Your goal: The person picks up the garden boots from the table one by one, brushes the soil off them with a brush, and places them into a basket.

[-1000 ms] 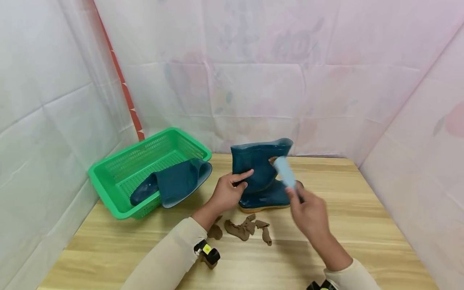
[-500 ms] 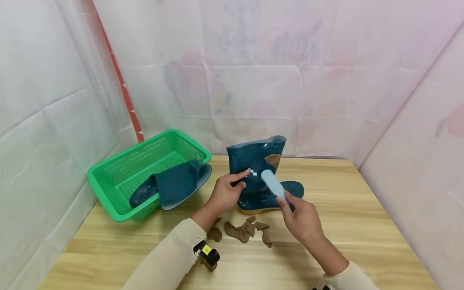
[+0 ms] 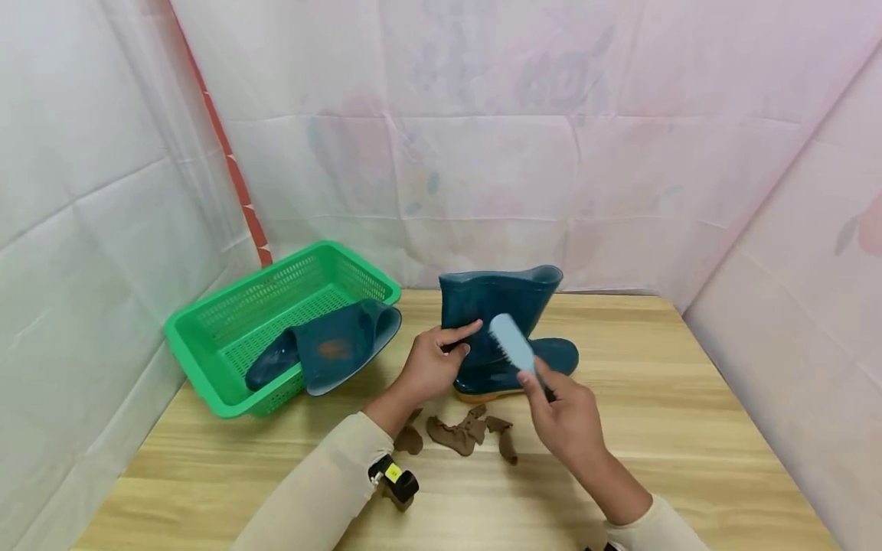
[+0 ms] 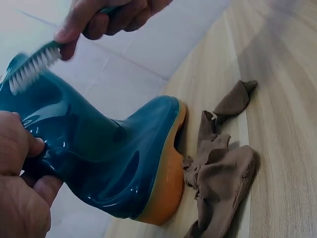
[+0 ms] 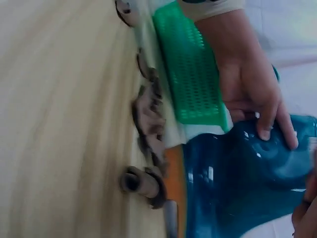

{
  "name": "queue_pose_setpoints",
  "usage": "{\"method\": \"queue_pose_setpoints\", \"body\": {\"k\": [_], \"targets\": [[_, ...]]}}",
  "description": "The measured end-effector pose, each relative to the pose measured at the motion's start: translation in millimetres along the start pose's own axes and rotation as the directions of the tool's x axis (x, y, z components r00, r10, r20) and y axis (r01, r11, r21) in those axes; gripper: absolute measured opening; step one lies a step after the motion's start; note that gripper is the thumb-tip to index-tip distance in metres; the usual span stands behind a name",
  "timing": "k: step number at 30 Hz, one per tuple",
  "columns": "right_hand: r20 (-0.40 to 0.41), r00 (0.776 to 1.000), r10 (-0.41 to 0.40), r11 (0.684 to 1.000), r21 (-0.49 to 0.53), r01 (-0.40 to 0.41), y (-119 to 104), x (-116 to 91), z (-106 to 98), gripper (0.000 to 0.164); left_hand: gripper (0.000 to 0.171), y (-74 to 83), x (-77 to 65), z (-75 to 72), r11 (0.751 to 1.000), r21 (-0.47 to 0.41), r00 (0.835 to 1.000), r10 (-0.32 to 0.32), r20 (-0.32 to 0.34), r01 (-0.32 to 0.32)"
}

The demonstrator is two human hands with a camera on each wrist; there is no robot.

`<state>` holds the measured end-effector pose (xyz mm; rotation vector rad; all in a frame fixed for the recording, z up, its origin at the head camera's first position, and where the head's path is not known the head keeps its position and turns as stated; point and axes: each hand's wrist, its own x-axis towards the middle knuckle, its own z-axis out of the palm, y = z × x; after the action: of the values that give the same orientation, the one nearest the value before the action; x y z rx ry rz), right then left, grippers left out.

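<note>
A blue rubber rain boot (image 3: 496, 306) with an orange sole stands upright on the table. My left hand (image 3: 434, 363) pinches the back of its shaft, thumb and index finger on the creased rubber in the left wrist view. My right hand (image 3: 568, 417) grips a light blue scrub brush (image 3: 511, 343), its white bristles (image 4: 33, 69) facing the shaft. Whether the bristles touch the boot, I cannot tell. Brown clay-like pieces (image 3: 455, 435) lie in front of the sole. In the right wrist view, the right hand (image 5: 307, 208) shows only at the edge.
To the left stands a green perforated basket (image 3: 207, 360). A second blue boot (image 3: 344, 344) lies in it, its shaft over the rim, with a blurred brown spot (image 3: 335, 350) on it. White printed sheets (image 3: 482, 168) hang behind and beside the wooden table (image 3: 661, 428).
The brush has swept left and down across the shaft. The brown patch on the upright boot no longer shows. A blurred brown spot now appears against the boot in the basket.
</note>
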<state>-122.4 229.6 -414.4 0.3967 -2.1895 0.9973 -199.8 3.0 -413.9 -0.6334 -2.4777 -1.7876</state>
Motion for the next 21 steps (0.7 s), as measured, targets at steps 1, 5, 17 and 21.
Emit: {"method": "queue_pose_setpoints", "body": {"k": [1, 5, 17, 21], "targets": [[-0.032, 0.999, -0.005, 1.000, -0.010, 0.004, 0.1, 0.6, -1.7, 0.038, 0.048, 0.3, 0.1, 0.3, 1.000, 0.004, 1.000, 0.001, 0.002, -0.001], [-0.136, 0.989, 0.057, 0.997, -0.044, -0.063, 3.3, 4.5, -15.0, 0.037, 0.048, 1.2, 2.8, 4.1, 1.000, -0.012, 1.000, 0.000, -0.001, 0.000], [-0.114, 0.993, 0.022, 0.995, -0.093, -0.033, 10.0, -7.5, -26.3, 0.039, 0.049, 6.3, 11.0, 21.5, 0.999, 0.009, 0.999, 0.049, 0.014, -0.050], [-0.115, 0.993, 0.030, 0.996, -0.084, -0.040, 10.5, -7.2, -22.9, 0.039, 0.048, 7.7, 10.8, 16.5, 0.997, 0.036, 0.997, 0.069, -0.019, -0.069]]}}
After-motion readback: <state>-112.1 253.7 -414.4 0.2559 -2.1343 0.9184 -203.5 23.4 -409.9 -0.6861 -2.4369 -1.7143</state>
